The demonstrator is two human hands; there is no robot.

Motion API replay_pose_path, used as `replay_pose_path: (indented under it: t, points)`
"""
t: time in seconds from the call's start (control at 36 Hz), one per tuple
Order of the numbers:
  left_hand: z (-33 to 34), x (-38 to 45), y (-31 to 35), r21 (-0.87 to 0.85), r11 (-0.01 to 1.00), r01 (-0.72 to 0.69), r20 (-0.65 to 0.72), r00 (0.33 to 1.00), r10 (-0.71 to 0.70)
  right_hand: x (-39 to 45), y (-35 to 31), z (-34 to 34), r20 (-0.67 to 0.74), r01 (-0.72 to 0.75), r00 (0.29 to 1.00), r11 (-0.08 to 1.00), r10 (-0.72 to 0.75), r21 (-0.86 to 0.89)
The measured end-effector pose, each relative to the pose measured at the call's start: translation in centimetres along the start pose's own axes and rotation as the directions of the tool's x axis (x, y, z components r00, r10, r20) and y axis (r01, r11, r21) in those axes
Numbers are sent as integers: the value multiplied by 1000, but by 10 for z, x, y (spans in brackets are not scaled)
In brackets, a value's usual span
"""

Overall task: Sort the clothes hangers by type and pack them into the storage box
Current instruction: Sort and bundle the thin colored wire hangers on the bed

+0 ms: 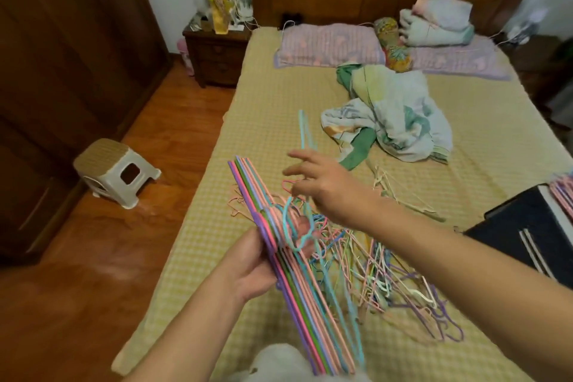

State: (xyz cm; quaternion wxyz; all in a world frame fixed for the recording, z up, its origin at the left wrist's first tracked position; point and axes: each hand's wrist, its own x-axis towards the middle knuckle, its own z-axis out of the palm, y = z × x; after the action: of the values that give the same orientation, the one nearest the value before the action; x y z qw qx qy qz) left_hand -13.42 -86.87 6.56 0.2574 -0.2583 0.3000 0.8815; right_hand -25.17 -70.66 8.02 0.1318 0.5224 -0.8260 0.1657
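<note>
My left hand (pixel 251 260) grips a stacked bundle of pastel hangers (pixel 297 285) in purple, pink, green and blue, held on edge above the bed. My right hand (pixel 322 186) hovers just past the bundle's hooks, and its fingers pinch a light blue hanger (pixel 305 130) that sticks up and away. A tangled pile of thin coloured hangers (pixel 387 276) lies on the bed to the right of the bundle. Several cream hangers (pixel 400 192) lie further back. The dark storage box (pixel 524 226) stands at the right edge, with pink hangers (pixel 562 192) in it.
The bed (pixel 273 109) has a yellow checked cover, with a crumpled blanket (pixel 393 115) in the middle and pillows (pixel 328 44) at the head. A white stool (pixel 114 171) stands on the wooden floor to the left, near a nightstand (pixel 217 50) and wardrobe.
</note>
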Motion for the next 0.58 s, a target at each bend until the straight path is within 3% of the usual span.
replay_pose_path:
  t: [0.14, 0.22, 0.31, 0.39, 0.47, 0.53, 0.58]
  points:
    - [-4, -17, -1, 21, 1000, -11, 214, 977, 6, 10, -17, 37, 72, -117, 992, 975, 105, 188]
    - [-16, -15, -1, -35, 999, 12, 206, 978, -5, 11, -24, 47, 109, -243, 968, 947, 225, 208]
    - [-26, -7, -4, 12, 1000, 9, 75, 997, -9, 11, -33, 57, 149, -344, 937, 914, 317, 217]
    - [-30, 3, -9, 40, 999, -9, 5, 1000, 8, 2, -32, 60, 134, -525, 850, 802, 509, 286]
    - [-31, 7, -9, 11, 999, -33, -43, 998, 34, -18, -40, 51, 94, -650, 707, 593, 701, 475]
    - [-31, 7, -8, -35, 998, -43, -66, 997, 40, -42, -57, 44, 133, -664, 638, 454, 759, 594]
    - [-29, 8, -7, -70, 996, -56, -88, 995, 49, -69, -79, 41, 204, -672, 622, 381, 756, 636]
